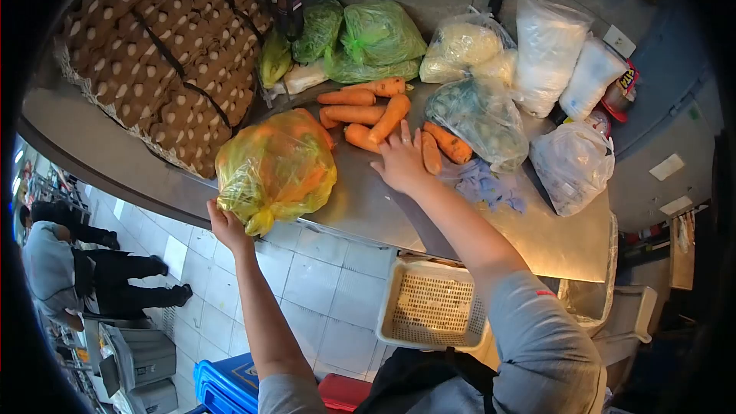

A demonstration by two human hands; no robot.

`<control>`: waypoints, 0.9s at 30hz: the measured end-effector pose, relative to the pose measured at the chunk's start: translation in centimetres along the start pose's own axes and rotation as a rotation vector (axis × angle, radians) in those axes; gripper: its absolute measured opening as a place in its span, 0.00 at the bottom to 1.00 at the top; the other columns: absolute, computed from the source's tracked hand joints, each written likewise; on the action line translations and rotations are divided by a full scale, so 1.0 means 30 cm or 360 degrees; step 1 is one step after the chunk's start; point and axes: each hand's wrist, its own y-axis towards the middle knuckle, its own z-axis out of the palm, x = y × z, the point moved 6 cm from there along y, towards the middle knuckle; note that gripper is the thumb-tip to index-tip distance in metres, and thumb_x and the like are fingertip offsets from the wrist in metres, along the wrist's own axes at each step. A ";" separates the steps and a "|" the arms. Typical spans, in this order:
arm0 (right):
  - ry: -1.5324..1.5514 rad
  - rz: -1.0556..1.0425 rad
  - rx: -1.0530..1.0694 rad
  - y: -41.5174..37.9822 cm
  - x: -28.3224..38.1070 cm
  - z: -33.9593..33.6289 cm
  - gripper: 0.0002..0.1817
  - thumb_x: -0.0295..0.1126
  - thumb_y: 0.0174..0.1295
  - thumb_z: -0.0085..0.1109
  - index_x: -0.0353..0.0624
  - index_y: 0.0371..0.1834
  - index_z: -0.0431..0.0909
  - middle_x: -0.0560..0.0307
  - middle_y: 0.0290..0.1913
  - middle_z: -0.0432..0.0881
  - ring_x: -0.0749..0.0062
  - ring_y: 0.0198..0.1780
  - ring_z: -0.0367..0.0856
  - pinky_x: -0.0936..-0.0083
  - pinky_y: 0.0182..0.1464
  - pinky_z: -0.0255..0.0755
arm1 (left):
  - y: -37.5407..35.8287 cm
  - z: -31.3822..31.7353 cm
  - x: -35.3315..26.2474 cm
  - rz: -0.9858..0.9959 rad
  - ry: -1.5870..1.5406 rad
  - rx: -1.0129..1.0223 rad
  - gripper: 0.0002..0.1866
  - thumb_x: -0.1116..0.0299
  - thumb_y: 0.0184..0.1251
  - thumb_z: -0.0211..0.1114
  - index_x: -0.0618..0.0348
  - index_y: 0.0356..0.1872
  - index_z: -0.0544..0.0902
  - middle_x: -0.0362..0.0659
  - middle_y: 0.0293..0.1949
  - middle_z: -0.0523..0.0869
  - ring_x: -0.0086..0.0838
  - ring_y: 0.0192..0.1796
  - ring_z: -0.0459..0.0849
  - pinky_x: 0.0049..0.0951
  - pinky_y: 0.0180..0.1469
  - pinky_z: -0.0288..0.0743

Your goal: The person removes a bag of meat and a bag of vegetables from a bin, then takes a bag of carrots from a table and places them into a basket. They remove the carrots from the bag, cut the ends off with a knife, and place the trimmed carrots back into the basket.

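Note:
A tied yellow plastic bag (277, 159) with orange carrots showing through it sits at the counter's front edge. My left hand (228, 224) has its fingers closed on the bag's near left edge, beside the knot. My right hand (405, 162) is open, palm down and fingers spread, at the near side of several loose carrots (392, 118). Its fingertips reach between the pile and a short carrot (431, 153) on the right. A thicker carrot (448, 142) with dark marks lies just beyond that one.
Stacked egg trays (165, 54) fill the counter's left. Green bags (379, 34) stand behind the carrots; clear bags (479, 119) and white bags (550, 54) are at right. A perforated basket (433, 303) sits below the steel counter (360, 207). A person (100, 276) stands at far left.

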 end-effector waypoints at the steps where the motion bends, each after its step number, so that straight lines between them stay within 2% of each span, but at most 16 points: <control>1: -0.0049 -0.0016 0.0080 -0.069 0.009 -0.062 0.34 0.43 0.54 0.61 0.50 0.66 0.63 0.43 0.64 0.62 0.38 0.70 0.47 0.35 0.66 0.39 | -0.009 0.005 0.002 0.0009 -0.0006 -0.0038 0.07 0.79 0.65 0.44 0.61 0.37 0.71 0.42 0.29 0.78 0.24 0.32 0.74 0.25 0.39 0.70; 3: -0.0254 0.0053 -0.0069 -0.193 0.013 -0.246 0.35 0.35 0.51 0.64 0.48 0.64 0.63 0.43 0.62 0.65 0.41 0.66 0.56 0.42 0.63 0.48 | -0.010 0.017 0.024 0.0029 -0.0065 -0.0050 0.05 0.77 0.66 0.45 0.61 0.36 0.71 0.43 0.29 0.78 0.25 0.31 0.75 0.26 0.37 0.69; 5: -0.0343 0.0478 -0.0069 -0.306 -0.067 -0.237 0.35 0.35 0.51 0.62 0.53 0.66 0.63 0.43 0.55 0.69 0.44 0.58 0.66 0.45 0.58 0.55 | -0.014 0.016 0.028 0.0006 -0.0092 -0.0052 0.05 0.76 0.67 0.46 0.60 0.36 0.71 0.43 0.29 0.78 0.26 0.31 0.75 0.26 0.36 0.69; 8: -0.0319 0.0455 0.0078 -0.368 -0.163 -0.145 0.33 0.31 0.53 0.60 0.53 0.66 0.63 0.45 0.50 0.72 0.46 0.51 0.72 0.49 0.53 0.62 | -0.023 0.009 -0.006 -0.0039 0.0073 -0.0060 0.05 0.74 0.68 0.47 0.59 0.37 0.72 0.43 0.29 0.80 0.28 0.31 0.77 0.28 0.36 0.70; 11: 0.0225 0.0477 -0.0185 -0.342 -0.200 -0.181 0.32 0.27 0.55 0.58 0.52 0.66 0.63 0.44 0.48 0.72 0.46 0.48 0.73 0.55 0.49 0.67 | -0.026 0.015 -0.031 -0.0046 0.0094 -0.0073 0.05 0.75 0.68 0.47 0.59 0.38 0.72 0.43 0.31 0.80 0.26 0.33 0.77 0.27 0.38 0.70; 12: 0.0235 0.0387 -0.0330 -0.320 -0.167 -0.234 0.31 0.25 0.57 0.56 0.50 0.66 0.62 0.42 0.47 0.72 0.46 0.47 0.73 0.59 0.48 0.69 | -0.024 0.017 -0.026 -0.0050 0.0100 -0.0074 0.04 0.76 0.69 0.47 0.60 0.38 0.71 0.42 0.31 0.80 0.24 0.33 0.76 0.25 0.38 0.70; 13: 0.0265 0.0310 -0.0424 -0.288 -0.136 -0.281 0.30 0.25 0.57 0.57 0.50 0.66 0.63 0.43 0.47 0.73 0.46 0.47 0.73 0.59 0.48 0.69 | -0.025 0.019 -0.018 -0.0056 0.0109 -0.0069 0.04 0.76 0.69 0.47 0.61 0.38 0.71 0.41 0.31 0.79 0.22 0.34 0.75 0.23 0.39 0.70; 14: 0.0292 0.0236 -0.0520 -0.243 -0.109 -0.327 0.30 0.25 0.57 0.57 0.49 0.65 0.64 0.43 0.47 0.73 0.46 0.47 0.73 0.58 0.48 0.69 | -0.024 0.018 -0.006 -0.0070 0.0088 -0.0068 0.07 0.76 0.67 0.46 0.59 0.41 0.73 0.44 0.33 0.81 0.29 0.34 0.78 0.28 0.39 0.70; 15: 0.0316 0.0166 -0.0615 -0.190 -0.093 -0.361 0.29 0.25 0.56 0.57 0.49 0.64 0.65 0.43 0.47 0.73 0.46 0.47 0.73 0.58 0.48 0.68 | -0.021 0.017 -0.005 -0.0076 0.0095 -0.0081 0.07 0.76 0.67 0.46 0.59 0.41 0.73 0.44 0.33 0.81 0.29 0.35 0.79 0.28 0.39 0.70; 17: 0.0467 0.0111 -0.0500 -0.049 -0.104 -0.361 0.25 0.29 0.58 0.56 0.45 0.61 0.68 0.44 0.48 0.73 0.46 0.48 0.73 0.59 0.49 0.69 | -0.028 0.017 -0.008 -0.0091 0.0116 -0.0064 0.07 0.76 0.67 0.46 0.59 0.41 0.73 0.44 0.33 0.81 0.29 0.35 0.79 0.27 0.39 0.70; 20: 0.0163 0.0333 -0.0402 0.077 -0.243 -0.280 0.20 0.33 0.59 0.55 0.41 0.55 0.73 0.46 0.48 0.74 0.49 0.50 0.73 0.58 0.49 0.69 | -0.025 0.022 0.004 -0.0010 -0.0010 -0.0028 0.07 0.76 0.67 0.46 0.59 0.42 0.73 0.43 0.34 0.82 0.28 0.36 0.80 0.26 0.40 0.71; 23: -0.0466 0.0636 0.0117 -0.047 -0.343 -0.193 0.17 0.37 0.58 0.55 0.40 0.48 0.75 0.47 0.47 0.76 0.51 0.49 0.74 0.56 0.48 0.68 | -0.020 0.024 0.017 -0.0076 0.0067 -0.0053 0.08 0.77 0.67 0.46 0.60 0.42 0.73 0.43 0.34 0.82 0.28 0.36 0.80 0.26 0.40 0.71; 26: -0.0672 0.0500 0.0022 -0.108 -0.307 -0.168 0.16 0.37 0.54 0.57 0.43 0.44 0.76 0.50 0.45 0.78 0.53 0.49 0.75 0.55 0.46 0.68 | -0.022 0.022 -0.013 -0.0005 0.0161 -0.0100 0.06 0.75 0.66 0.48 0.58 0.41 0.73 0.44 0.31 0.82 0.29 0.34 0.80 0.28 0.37 0.71; 27: -0.0723 0.0486 0.0107 -0.108 -0.309 -0.149 0.17 0.38 0.53 0.58 0.44 0.45 0.76 0.50 0.45 0.78 0.53 0.49 0.75 0.54 0.45 0.69 | -0.021 0.017 -0.019 0.0002 0.0245 -0.0099 0.06 0.75 0.66 0.49 0.57 0.41 0.73 0.45 0.30 0.82 0.30 0.33 0.80 0.29 0.36 0.71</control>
